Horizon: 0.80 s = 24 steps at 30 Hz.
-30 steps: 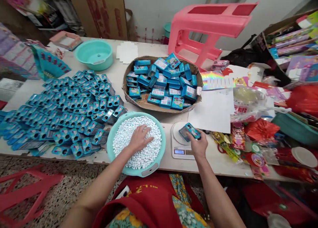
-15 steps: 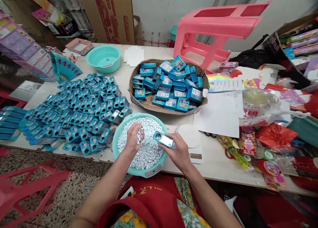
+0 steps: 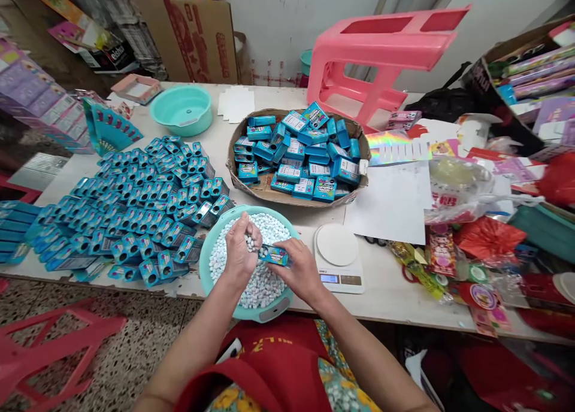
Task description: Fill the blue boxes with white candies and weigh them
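My left hand [image 3: 240, 250] is cupped around several small white candies [image 3: 251, 242], over a mint-green basin [image 3: 208, 280] filled with the same candies. In my right hand [image 3: 300, 268] is a small blue candy box [image 3: 275, 255], tipped on its side. The end of that box touches or nearly touches my left fingers. To the left stand many upright blue boxes [image 3: 157, 220] with round holes in their tops. Behind the basin, a cut-down cardboard carton [image 3: 265, 194] holds a heap of blue boxes [image 3: 314, 154].
A white kitchen scale [image 3: 338, 250] with a lit display sits right of the basin. White paper [image 3: 390, 205] and a pile of wrappers [image 3: 489, 244] lie farther right. At the back are a second green basin [image 3: 182, 109] and a pink stool [image 3: 372, 52] on its side.
My right hand has moved left with the box, turning its printed side up and bringing it against my left hand. My left hand has rolled over with the candies. The view has shifted slightly.
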### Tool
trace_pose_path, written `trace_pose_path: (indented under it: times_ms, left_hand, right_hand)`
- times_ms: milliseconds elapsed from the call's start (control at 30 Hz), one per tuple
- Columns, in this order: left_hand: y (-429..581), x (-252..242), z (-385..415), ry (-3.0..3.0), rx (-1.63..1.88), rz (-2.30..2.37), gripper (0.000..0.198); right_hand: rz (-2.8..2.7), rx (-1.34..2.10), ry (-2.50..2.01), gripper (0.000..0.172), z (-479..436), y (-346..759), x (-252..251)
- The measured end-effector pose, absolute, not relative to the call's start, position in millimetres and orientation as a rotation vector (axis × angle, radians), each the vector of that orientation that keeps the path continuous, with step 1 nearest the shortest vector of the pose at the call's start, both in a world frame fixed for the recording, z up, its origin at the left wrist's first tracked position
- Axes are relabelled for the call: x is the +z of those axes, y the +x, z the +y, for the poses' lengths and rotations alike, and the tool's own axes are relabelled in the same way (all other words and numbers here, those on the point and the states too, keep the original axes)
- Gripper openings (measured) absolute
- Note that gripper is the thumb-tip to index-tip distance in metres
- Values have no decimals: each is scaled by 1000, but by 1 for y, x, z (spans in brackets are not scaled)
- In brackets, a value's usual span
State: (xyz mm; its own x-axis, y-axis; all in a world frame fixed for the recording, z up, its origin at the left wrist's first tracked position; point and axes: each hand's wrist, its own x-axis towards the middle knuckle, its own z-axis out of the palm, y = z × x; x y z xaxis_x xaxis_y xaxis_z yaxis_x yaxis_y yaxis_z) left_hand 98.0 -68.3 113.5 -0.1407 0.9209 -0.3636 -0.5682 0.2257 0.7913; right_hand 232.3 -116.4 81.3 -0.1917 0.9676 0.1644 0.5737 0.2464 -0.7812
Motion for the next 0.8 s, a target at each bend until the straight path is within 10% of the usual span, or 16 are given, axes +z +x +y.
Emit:
trace_pose_path:
  times_ms: [500,800]
  left_hand:
    - [54,21,-47,1721,873,1834,29]
    - [155,34,113,2365,310,1550,44]
  right_hand:
    - [-1071,513,-1849,43,-136,376,12]
    - [-1013,426,-1880,69,-144,380,-10]
